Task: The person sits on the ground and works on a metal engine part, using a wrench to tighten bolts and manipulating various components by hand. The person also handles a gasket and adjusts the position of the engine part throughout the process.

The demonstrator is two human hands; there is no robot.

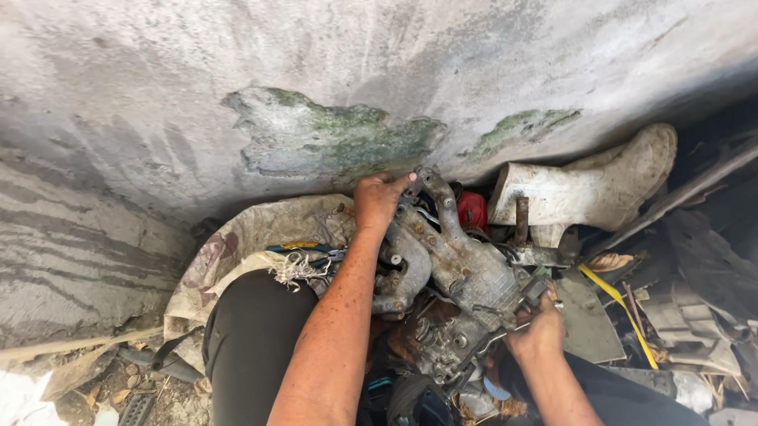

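Much of what lies under your arms is hard to read: the heap below the grey metal casting (465, 265) is a tangle of dark, greasy parts, and the lower edge of the picture cuts it off. Your left hand (378, 200) is clenched over the far end of the casting, close against the foot of the wall (332, 63), its fingers hidden behind the metal. Your right hand (538, 329) grips the near end of the same casting, where thin rods stick out (whether it holds the rods or the body itself, you cannot tell). The casting lies tilted across the top of the heap, between your two hands.

Just beside it, towards the wall, a red part (473, 210) shows only in a sliver. A dirty white rubber boot (592, 184) lies on its side against the wall's foot, to the right of the casting. A yellow strap (613, 301) runs across flat grey scrap near your right hand. Under your left forearm, a worn sack (254, 238) covers part of the pile, with your dark trouser knee (249, 343) over it.

The wall is rough grey plaster with green mossy patches. The ground (108, 399) at the lower left corner is bare dirt with litter.
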